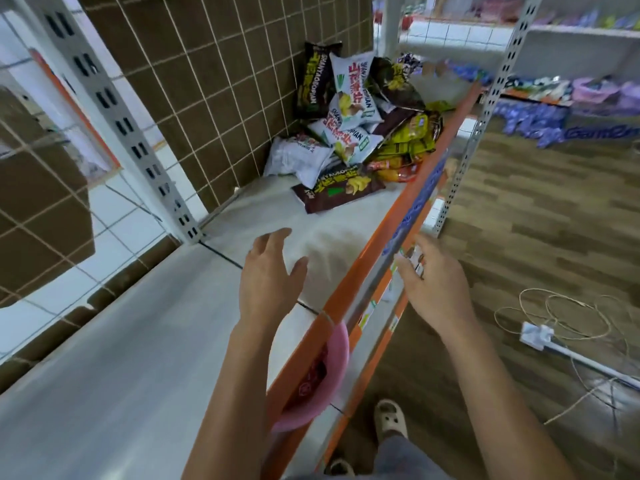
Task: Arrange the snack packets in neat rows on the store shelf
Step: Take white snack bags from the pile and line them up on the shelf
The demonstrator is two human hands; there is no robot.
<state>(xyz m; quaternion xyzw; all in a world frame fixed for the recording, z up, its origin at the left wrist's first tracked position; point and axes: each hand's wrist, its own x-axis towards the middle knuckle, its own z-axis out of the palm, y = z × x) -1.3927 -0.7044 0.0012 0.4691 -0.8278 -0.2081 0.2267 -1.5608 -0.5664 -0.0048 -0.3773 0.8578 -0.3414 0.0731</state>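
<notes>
— White shelf (138,341) was seen, with snack packets (349,133) heaped at its far end by brown tiles (225,81).
— Light, soft, slippery bags were judged, best pinched at the top seams. The left hand (270,282) was spread, empty; the grip of the right hand (433,285) could not be told.

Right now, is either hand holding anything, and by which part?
The left hand holds nothing, fingers spread over the shelf. The right hand is at the orange shelf edge; a small printed item shows next to it, but a grip cannot be told.
</notes>
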